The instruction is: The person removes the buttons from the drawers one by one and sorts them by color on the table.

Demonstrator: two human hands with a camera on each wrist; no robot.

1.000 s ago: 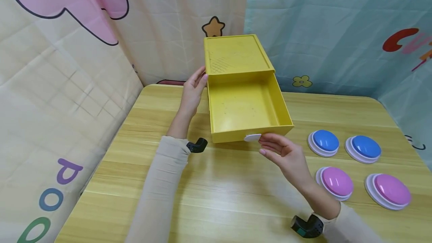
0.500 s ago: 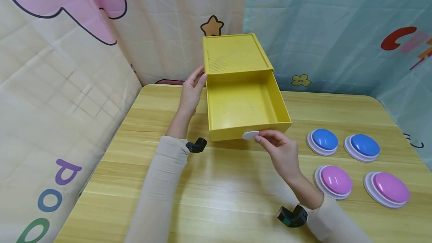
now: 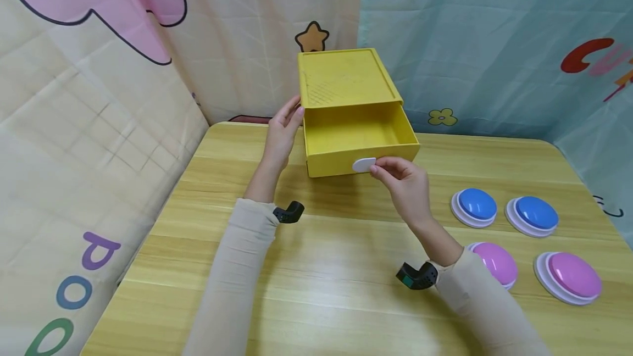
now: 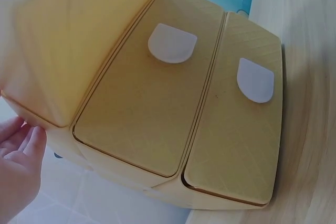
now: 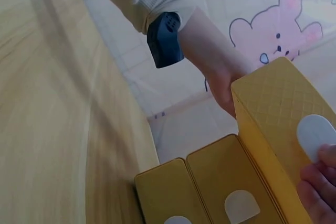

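Yellow plastic drawer (image 3: 357, 144) half out of its cabinet (image 3: 346, 78) at 12 o'clock; right hand (image 3: 403, 185) pinches the white tab (image 3: 364, 165), left hand (image 3: 282, 133) flat, bracing. Skewed pushing could jam it.

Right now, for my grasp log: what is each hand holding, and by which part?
Right hand pinches the top drawer's white pull tab; left hand holds the yellow drawer cabinet's left side.

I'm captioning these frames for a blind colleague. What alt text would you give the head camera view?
A person's right hand pinches the white tab on a half-open, empty top drawer of a yellow drawer box, while the left hand rests against the box's left side. Two blue buttons and two pink buttons sit at the right on the wooden table.
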